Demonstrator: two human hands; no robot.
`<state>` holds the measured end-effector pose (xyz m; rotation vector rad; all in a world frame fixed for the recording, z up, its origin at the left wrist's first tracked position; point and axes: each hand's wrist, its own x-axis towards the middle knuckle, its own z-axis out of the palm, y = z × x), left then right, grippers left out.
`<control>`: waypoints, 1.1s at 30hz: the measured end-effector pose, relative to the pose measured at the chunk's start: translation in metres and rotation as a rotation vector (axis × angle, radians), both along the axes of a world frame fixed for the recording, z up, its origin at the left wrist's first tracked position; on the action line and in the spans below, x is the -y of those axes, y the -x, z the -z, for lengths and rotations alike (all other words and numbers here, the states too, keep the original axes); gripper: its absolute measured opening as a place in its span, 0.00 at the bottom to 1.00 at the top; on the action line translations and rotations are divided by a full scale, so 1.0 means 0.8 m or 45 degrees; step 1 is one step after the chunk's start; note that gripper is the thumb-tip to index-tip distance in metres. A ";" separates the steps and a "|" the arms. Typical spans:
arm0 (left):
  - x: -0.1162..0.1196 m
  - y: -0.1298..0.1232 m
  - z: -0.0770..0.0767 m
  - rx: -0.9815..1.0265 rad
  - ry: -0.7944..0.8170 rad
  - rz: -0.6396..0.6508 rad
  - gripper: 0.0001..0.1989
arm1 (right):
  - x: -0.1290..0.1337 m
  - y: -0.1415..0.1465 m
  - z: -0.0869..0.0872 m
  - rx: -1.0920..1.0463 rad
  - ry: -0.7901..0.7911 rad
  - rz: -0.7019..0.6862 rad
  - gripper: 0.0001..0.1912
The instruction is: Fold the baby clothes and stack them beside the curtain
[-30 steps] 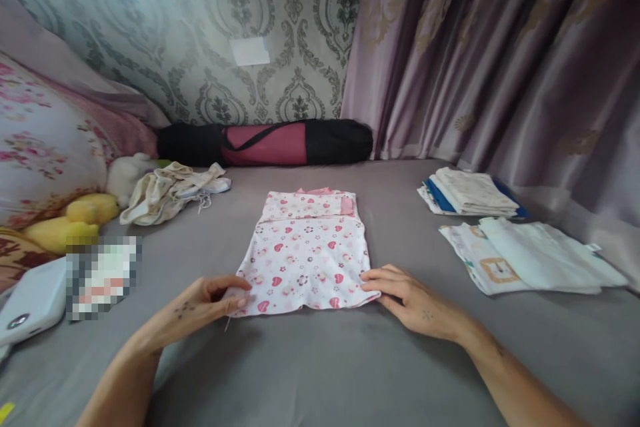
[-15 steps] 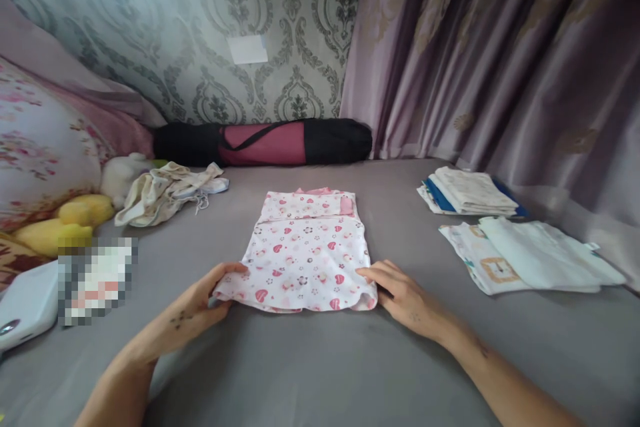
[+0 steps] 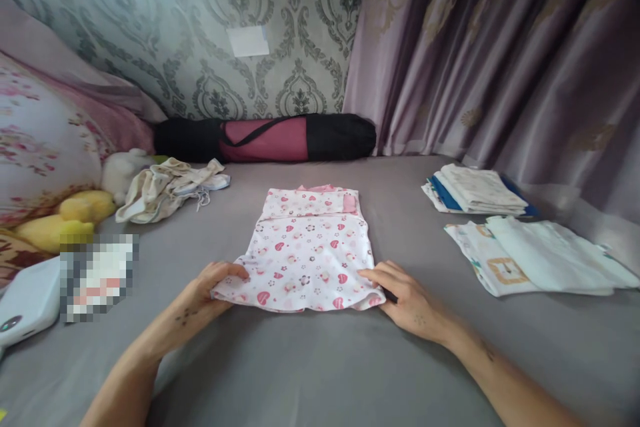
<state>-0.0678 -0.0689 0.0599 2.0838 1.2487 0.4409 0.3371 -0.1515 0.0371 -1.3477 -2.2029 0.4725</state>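
A white baby garment point(image 3: 307, 253) printed with pink hearts and small flowers lies in front of me, its sleeves folded across the far end, where pink trim shows. At its near left corner, my left hand point(image 3: 213, 287) is closed on the hem, fingers on top and thumb at the edge. My right hand point(image 3: 400, 290) grips the near right corner the same way, part of its fingers hidden behind the cloth. Between the two hands the near hem is spread wide and lifts slightly at the corners.
Folded cloths point(image 3: 480, 190) and a pale folded towel point(image 3: 560, 257) lie to the right. On the left are crumpled baby clothes point(image 3: 165, 190), a yellow plush toy point(image 3: 85, 207) and a white device point(image 3: 30, 297). A black and maroon long bag point(image 3: 265, 140) rests against the wall.
The near hem is pulled a little wider and flatter, the right corner having moved slightly outward. Both hands keep their hold. The view has shifted slightly.
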 end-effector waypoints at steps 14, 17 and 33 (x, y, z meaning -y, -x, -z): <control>0.005 -0.016 -0.014 0.094 -0.195 0.189 0.20 | -0.006 -0.004 0.004 -0.173 -0.111 -0.217 0.22; 0.007 -0.019 -0.018 0.091 -0.167 0.179 0.20 | -0.004 -0.004 0.000 -0.150 -0.082 -0.203 0.20; 0.014 -0.022 -0.034 0.005 -0.150 0.224 0.20 | 0.005 -0.022 -0.025 -0.104 0.027 -0.130 0.16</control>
